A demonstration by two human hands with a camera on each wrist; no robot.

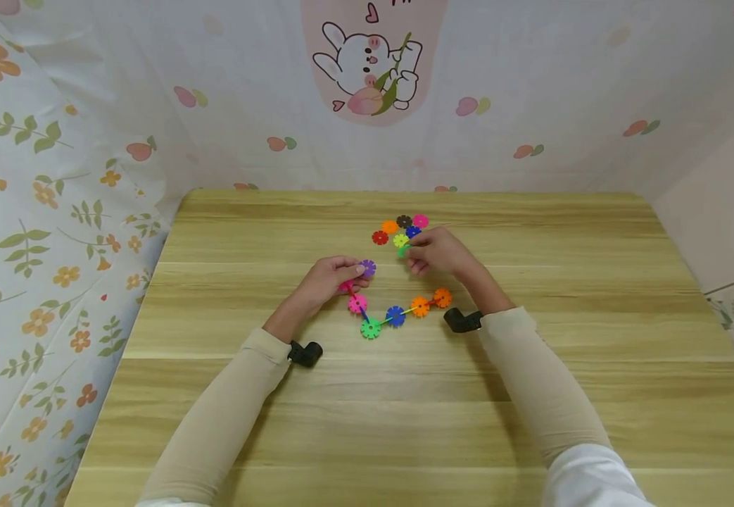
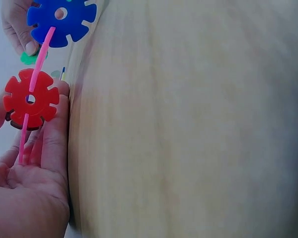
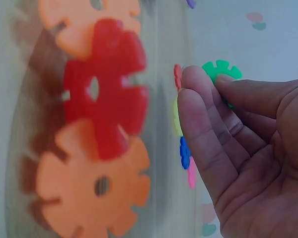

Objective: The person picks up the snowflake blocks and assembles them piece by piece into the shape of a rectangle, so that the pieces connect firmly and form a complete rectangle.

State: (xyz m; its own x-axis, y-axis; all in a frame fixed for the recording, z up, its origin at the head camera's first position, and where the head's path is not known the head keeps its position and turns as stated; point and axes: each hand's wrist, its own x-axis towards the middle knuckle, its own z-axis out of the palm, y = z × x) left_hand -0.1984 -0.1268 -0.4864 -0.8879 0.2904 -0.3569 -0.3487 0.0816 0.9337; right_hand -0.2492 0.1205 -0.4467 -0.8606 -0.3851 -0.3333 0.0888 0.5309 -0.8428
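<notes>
My left hand [image 1: 331, 279] holds one end of a chain of interlocking flower-shaped plastic discs, its thumb on a purple disc [image 1: 369, 267]. From there the chain runs through a pink disc [image 1: 357, 303], a green one [image 1: 370, 329], a blue one [image 1: 395, 316] and orange ones [image 1: 420, 306], with other discs slotted edge-on between them. In the left wrist view, a red disc [image 2: 15, 99] stands before the left fingers. My right hand [image 1: 441, 251] pinches a loose green disc [image 3: 219, 70] between thumb and fingers, beside the loose pieces.
Several loose discs lie behind the hands: red [image 1: 380, 238], orange [image 1: 390, 227], dark brown [image 1: 404, 222], pink [image 1: 420, 221], blue [image 1: 413, 231] and yellow [image 1: 400, 241]. They are on a wooden table [image 1: 367, 436], with a patterned curtain [image 1: 240, 84] along its back edge.
</notes>
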